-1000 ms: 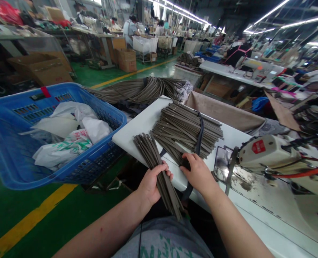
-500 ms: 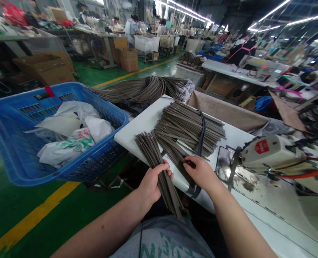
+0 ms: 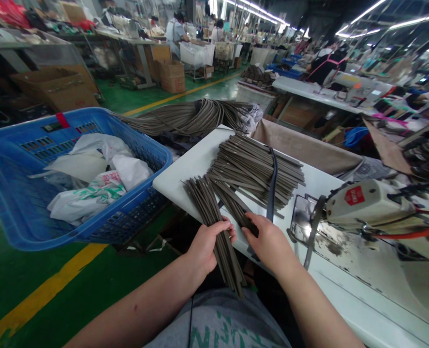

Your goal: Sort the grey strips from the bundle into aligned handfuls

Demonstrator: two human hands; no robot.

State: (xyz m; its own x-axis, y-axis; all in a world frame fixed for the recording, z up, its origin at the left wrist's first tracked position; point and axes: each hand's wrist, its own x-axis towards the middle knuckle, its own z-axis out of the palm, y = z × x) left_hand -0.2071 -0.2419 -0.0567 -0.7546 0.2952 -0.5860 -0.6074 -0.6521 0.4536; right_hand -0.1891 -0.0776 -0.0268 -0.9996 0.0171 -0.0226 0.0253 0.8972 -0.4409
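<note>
My left hand is closed around a bundle of grey-brown strips, which slants from the white tabletop's near edge down toward my lap. Beside it, my right hand has thumb and fingers wrapped round a second, smaller bunch of strips; its lower end is partly hidden by the hand. Beyond both hands a wide pile of the same strips lies spread on the white table. A dark band runs across the pile.
A sewing machine stands on the table at right. To the left is a blue basket with white plastic bags. Long grey-brown strips lie heaped behind the table. Farther back are cardboard boxes and people at workstations.
My right hand has shifted slightly left and closed more around the smaller bunch of strips. My left hand keeps its hold on its bundle, nearly unmoved.
</note>
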